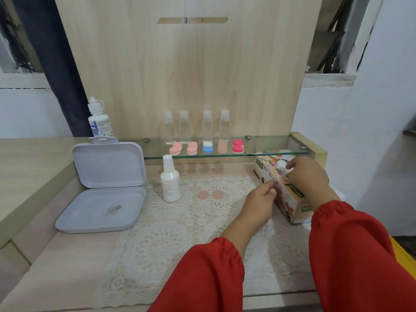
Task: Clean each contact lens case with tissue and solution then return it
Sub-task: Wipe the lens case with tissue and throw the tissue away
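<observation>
Contact lens case parts, a clear twin-well base [203,209] and two peach round caps [210,194], are laid on the white lace mat [157,233] at the centre of the desk, the caps just beyond the base. At two o'clock from them, the printed cardboard tissue box [290,199] is being worked by both hands. The left hand [261,199] is pressed against the box's near side with its fingers curled, though whether the box is pinched cannot be told. The right hand [307,174] is curled over the top opening, where a white tissue [282,165] appears to be pinched.

If the pull is made sharply, the box may be dragged along or several sheets drawn out at once. The near-transparent base could easily be overlooked and knocked by a returning sleeve.

At ten o'clock from the case, the white plastic solution bottle [170,180] stands upright and could be toppled by a reach across. Beyond it at twelve o'clock, the glass shelf [270,145] holds pink, blue-and-white and magenta cases [207,147] close to its front edge, where one might be nudged off when the cleaned case is returned. An open lilac hinged box [105,185] lies at nine o'clock.
</observation>
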The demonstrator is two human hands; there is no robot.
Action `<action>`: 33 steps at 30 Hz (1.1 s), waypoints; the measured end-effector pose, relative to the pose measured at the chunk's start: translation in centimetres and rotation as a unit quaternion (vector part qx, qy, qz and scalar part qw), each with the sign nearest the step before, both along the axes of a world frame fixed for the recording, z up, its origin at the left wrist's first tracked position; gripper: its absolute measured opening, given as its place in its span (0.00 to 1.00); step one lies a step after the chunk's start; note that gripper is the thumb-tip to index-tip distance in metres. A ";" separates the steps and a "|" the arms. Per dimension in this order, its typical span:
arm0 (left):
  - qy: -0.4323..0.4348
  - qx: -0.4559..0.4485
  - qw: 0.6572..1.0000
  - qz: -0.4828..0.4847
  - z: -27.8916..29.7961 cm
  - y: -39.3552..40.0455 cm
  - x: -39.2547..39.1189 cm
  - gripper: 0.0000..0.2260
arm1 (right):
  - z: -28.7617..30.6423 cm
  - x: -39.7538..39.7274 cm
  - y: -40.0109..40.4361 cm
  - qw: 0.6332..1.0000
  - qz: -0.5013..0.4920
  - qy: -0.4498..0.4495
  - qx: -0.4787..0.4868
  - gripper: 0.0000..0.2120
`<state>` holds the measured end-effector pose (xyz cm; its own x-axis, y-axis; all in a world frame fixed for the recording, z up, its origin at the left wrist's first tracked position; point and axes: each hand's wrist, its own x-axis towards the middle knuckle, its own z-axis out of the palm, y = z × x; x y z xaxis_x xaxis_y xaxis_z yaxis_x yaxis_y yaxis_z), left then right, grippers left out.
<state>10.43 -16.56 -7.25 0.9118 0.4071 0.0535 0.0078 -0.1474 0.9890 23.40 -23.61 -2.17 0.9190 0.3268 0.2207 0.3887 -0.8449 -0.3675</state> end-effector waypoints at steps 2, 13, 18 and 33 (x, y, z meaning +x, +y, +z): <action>-0.007 -0.001 1.000 -0.002 0.0 0.1 -0.2 0.17 | -0.1 0.1 -0.2 0.999 0.000 0.009 0.030 0.16; -0.001 -0.010 1.000 -0.001 -0.1 -0.1 -0.2 0.17 | 0.5 0.4 -0.1 0.999 0.003 0.019 0.034 0.09; 0.001 -0.009 1.000 0.001 -0.1 -0.2 -0.2 0.17 | -0.2 0.9 0.6 0.999 -0.036 0.020 -0.009 0.08; 0.003 -0.009 1.000 0.006 0.0 -0.1 -0.5 0.17 | 0.4 0.9 1.1 0.995 -0.024 -0.014 -0.095 0.12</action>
<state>9.96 -16.70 -7.23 0.9071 0.4191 0.0400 0.0161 -0.1295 0.9915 24.27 -22.49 -1.79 0.9293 0.3202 0.1840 0.3531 -0.9164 -0.1886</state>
